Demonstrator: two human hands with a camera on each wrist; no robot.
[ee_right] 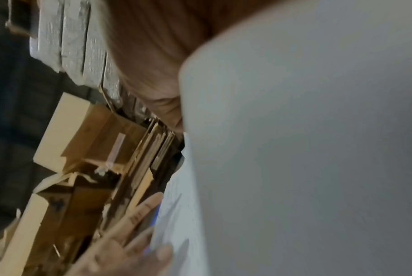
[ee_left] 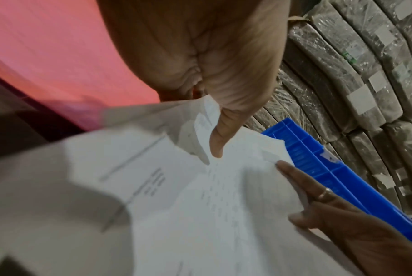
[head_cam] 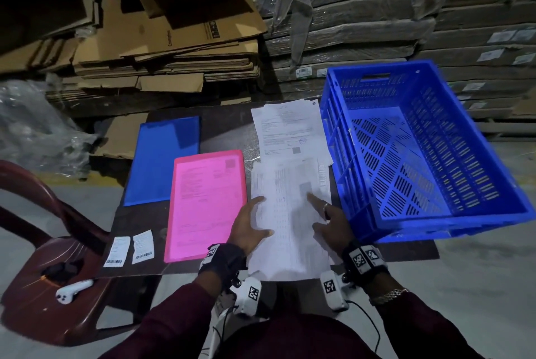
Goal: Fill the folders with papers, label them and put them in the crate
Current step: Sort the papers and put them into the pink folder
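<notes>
A stack of white printed papers [head_cam: 290, 222] lies on the dark table [head_cam: 136, 222], its near end hanging over the front edge. My left hand [head_cam: 251, 225] rests on the stack's left edge, forefinger and thumb [ee_left: 216, 142] straight on the top sheet. My right hand [head_cam: 327, 219] presses the right side, forefinger pointing along the sheet. A pink folder [head_cam: 207, 205] with a printed sheet inside lies just left of the stack. Behind it is a blue folder [head_cam: 162, 160]. Two barcode labels [head_cam: 130, 247] sit at the near left. The empty blue crate [head_cam: 420, 150] stands on the right.
More white sheets [head_cam: 290, 129] lie beyond the stack, beside the crate. A brown plastic chair [head_cam: 58, 271] holding a white device [head_cam: 74, 290] stands at the left. Flattened cardboard [head_cam: 145, 48] and wrapped flat packs [head_cam: 377, 25] rise behind the table.
</notes>
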